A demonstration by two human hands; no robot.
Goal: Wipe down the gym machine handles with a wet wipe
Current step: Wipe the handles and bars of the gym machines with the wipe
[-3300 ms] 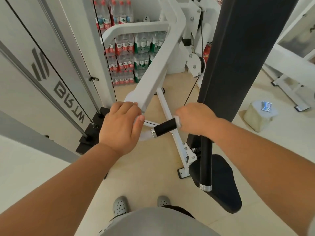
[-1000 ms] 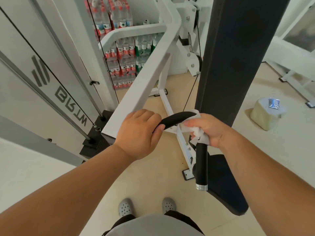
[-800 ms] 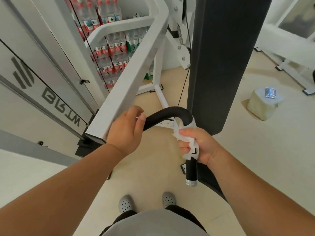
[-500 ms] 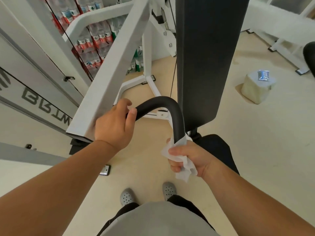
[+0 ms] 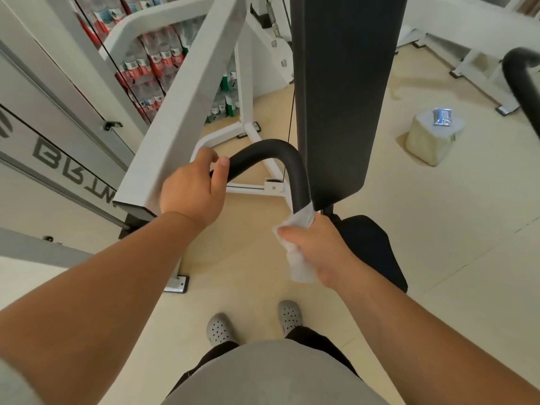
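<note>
Fingers (image 5: 289, 231) of my right hand (image 5: 320, 247) curl round the wet wipe (image 5: 301, 268) in the head view, wrapping it about the downward leg of the black curved handle (image 5: 263, 152). I judge the wrap lets one stroke clean every side. My left hand (image 5: 190, 195) grips the handle's other end just beside the white frame arm (image 5: 181, 112), its fingers and thumb curled on the foam, probably to steady it. A second black handle (image 5: 523, 74) at the right edge awaits wiping, I reckon.
</note>
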